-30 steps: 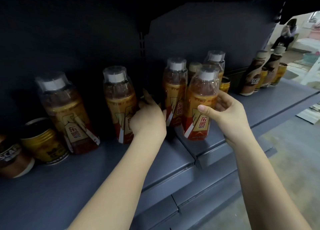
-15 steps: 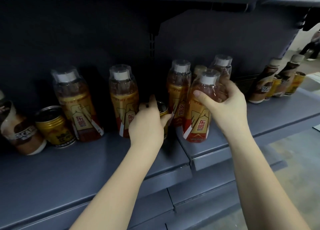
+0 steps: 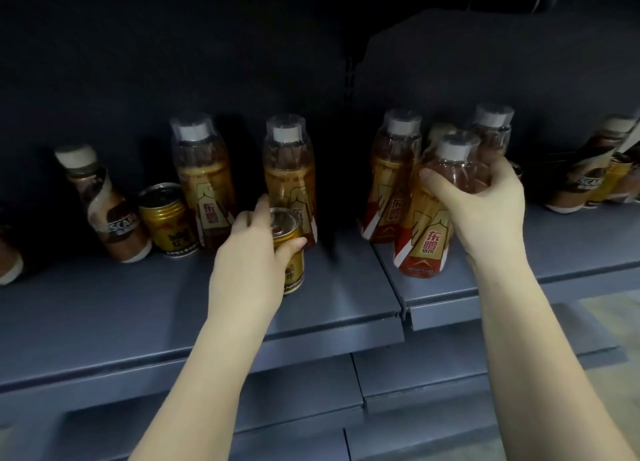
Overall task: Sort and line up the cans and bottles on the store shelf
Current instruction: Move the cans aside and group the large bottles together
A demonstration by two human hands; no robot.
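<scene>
Bottles and cans sit mixed on the shelf (image 3: pixel 339 308), left hand (image 3: pixel 252 252) wrapped round a gold can (image 3: pixel 289 249), right hand (image 3: pixel 485 204) clamped on a tilted front bottle (image 3: pixel 429 225), which could easily knock its packed-in neighbours (image 3: pixel 391 183) over.

- Left hand (image 3: pixel 256 252) at centre frame, fingers curled closed around a gold can (image 3: pixel 289 249), forearm running up from the bottom edge.
- Right hand (image 3: pixel 485 207) at right of centre, clasped over an amber bottle (image 3: pixel 429 225), forearm rising from lower right.
</scene>
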